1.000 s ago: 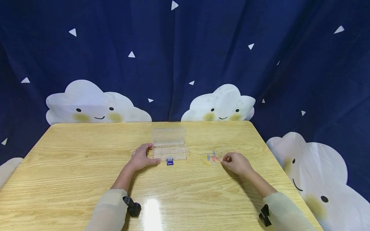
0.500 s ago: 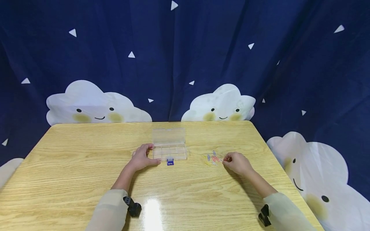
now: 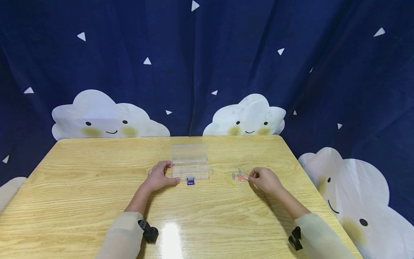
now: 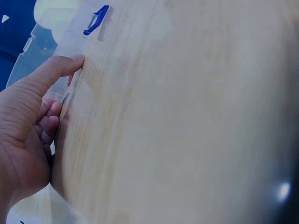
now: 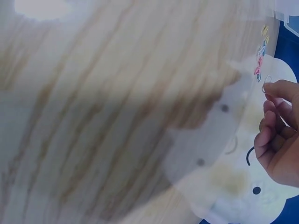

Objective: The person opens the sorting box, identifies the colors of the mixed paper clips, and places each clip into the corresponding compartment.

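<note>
My left hand (image 3: 159, 177) holds the left end of a clear plastic compartment box (image 3: 190, 169), thumb at the front edge and fingers round the side. The box's lid (image 3: 189, 152) stands open at the back, and a blue latch (image 3: 191, 181) juts from its front. A red paper clip (image 4: 70, 80) shows beneath the thumb in the left wrist view. To the right, my right hand (image 3: 266, 180) pinches a pale paper clip (image 5: 268, 80) between thumb and forefinger. Beside its fingertips lies a small group of paper clips, blue (image 3: 233, 176), red (image 3: 239, 177) and yellow (image 3: 232, 183).
Everything rests on a light wooden table (image 3: 207, 219). Behind it hangs a dark blue curtain (image 3: 181, 64) with white clouds and triangles. Black wrist cameras sit at the left sleeve (image 3: 119, 233) and the right sleeve (image 3: 320, 233).
My right hand first shifts slightly right, then rises a little from the tabletop with the pale paper clip. The left hand and the box stay in place.
</note>
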Motion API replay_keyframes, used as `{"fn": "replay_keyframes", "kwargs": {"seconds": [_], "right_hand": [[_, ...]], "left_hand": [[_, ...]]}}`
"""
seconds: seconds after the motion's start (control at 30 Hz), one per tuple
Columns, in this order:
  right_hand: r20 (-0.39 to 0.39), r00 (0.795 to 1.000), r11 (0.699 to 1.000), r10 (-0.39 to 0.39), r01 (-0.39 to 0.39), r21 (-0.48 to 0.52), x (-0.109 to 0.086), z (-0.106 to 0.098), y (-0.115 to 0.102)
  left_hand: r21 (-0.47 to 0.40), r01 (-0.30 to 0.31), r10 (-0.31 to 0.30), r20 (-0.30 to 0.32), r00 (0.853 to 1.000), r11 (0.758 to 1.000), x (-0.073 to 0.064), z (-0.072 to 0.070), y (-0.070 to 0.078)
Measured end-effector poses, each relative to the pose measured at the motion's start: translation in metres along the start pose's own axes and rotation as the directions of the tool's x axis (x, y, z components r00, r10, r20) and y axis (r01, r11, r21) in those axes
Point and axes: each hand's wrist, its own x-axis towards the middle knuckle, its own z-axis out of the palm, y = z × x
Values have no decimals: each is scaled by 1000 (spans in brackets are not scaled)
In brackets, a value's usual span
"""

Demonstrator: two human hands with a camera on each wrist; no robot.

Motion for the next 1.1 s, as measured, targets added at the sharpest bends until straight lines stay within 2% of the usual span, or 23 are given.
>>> {"fn": "replay_keyframes", "kwargs": {"seconds": [1.1], "right_hand": [[25, 999, 999, -42, 41, 13, 12, 4, -32]], "left_hand": [[4, 10, -10, 3, 1000, 1000, 1, 1, -1]]}}
